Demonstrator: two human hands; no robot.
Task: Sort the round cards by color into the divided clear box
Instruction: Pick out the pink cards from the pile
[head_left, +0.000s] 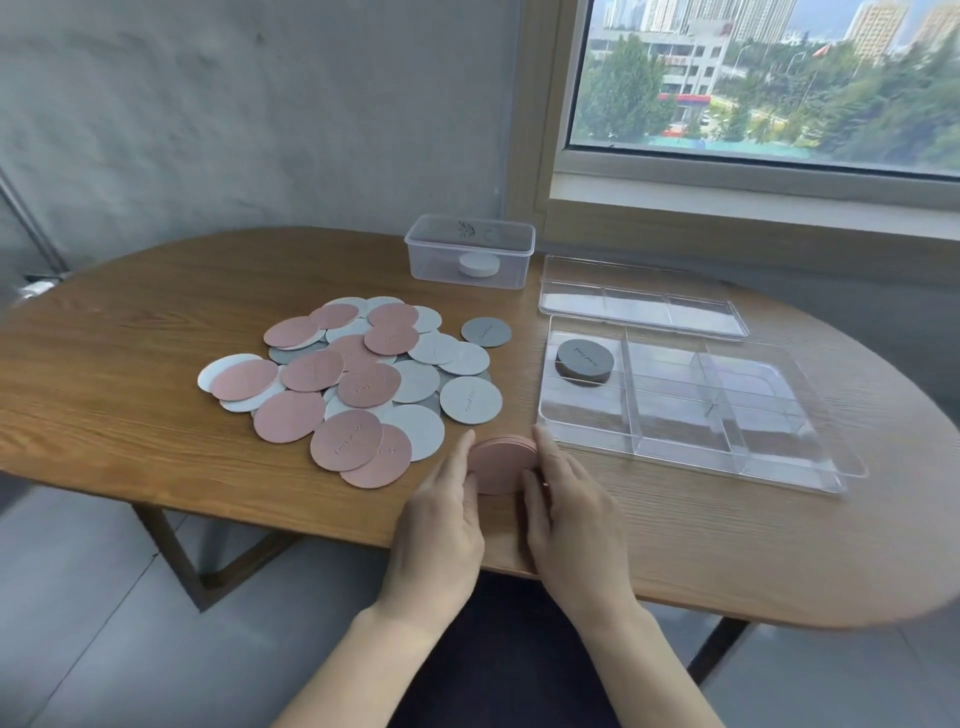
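A loose pile of round cards (363, 374), pink, pale grey and dark grey, lies spread over the middle of the wooden table (156, 364). A single dark grey card (485, 331) rests apart at the pile's far right. To the right stands the divided clear box (727, 452); a stack of dark grey cards (584, 361) sits in its far left compartment, and the other compartments hold nothing. Near the table's front edge a stack of pink cards (503, 462) rests on the wood, pressed between my left hand (441, 525) and my right hand (571, 514).
The box's clear lid (641, 304) lies flat behind the box. A smaller lidded clear container (470, 252) with a white round stack inside stands at the back of the table. A window and its sill run along the far right.
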